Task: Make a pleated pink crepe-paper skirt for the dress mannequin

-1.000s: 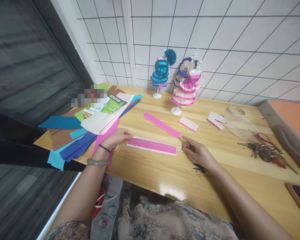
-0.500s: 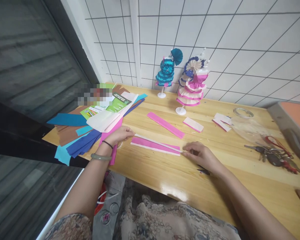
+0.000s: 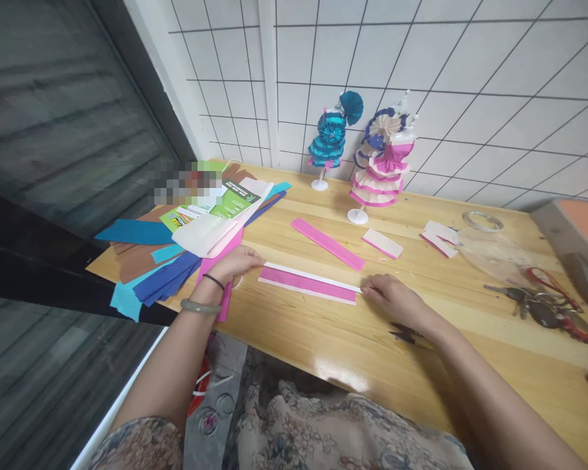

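Wooden table, tiled wall behind. Pink-and-white strip lies centre, towards the near edge. Left hand pinches its left end, right hand its right end, fingers closed together. Risk: an uneven pull could skew the layers.

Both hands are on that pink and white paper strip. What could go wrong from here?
The thin white strip runs along the pink strip, with the left hand and right hand only at its ends; the middle might shift or wrinkle. The coloured paper sheets overhang the table edge beside the left forearm, so a nudge could slide them off.
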A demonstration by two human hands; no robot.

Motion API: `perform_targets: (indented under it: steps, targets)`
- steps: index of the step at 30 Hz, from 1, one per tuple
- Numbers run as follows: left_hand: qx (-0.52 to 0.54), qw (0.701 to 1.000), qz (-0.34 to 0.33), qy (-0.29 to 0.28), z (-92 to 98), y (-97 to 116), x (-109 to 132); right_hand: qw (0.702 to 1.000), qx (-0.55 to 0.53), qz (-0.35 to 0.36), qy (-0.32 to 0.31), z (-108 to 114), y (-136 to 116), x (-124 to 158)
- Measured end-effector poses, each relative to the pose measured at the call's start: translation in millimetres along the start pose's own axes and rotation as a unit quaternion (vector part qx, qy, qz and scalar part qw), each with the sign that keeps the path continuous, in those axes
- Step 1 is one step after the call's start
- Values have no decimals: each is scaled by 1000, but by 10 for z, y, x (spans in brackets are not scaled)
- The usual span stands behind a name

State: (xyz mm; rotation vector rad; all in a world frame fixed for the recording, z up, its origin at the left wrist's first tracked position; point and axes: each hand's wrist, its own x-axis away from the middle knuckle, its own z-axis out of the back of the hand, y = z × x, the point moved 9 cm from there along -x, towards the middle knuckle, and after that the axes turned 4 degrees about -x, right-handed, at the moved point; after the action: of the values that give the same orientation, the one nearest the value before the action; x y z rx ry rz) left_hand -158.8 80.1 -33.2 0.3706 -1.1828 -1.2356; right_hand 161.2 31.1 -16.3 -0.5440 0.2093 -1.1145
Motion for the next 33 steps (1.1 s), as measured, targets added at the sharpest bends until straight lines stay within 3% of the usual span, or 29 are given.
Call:
perform_targets:
  steps: [14, 33]
  targets:
    - [-28, 998, 3, 57, 10, 124, 124, 998, 41, -36, -27, 1, -64, -77]
    - [-53, 996, -43, 58, 26, -11, -68, 998, 39, -41, -30, -10, -23, -72]
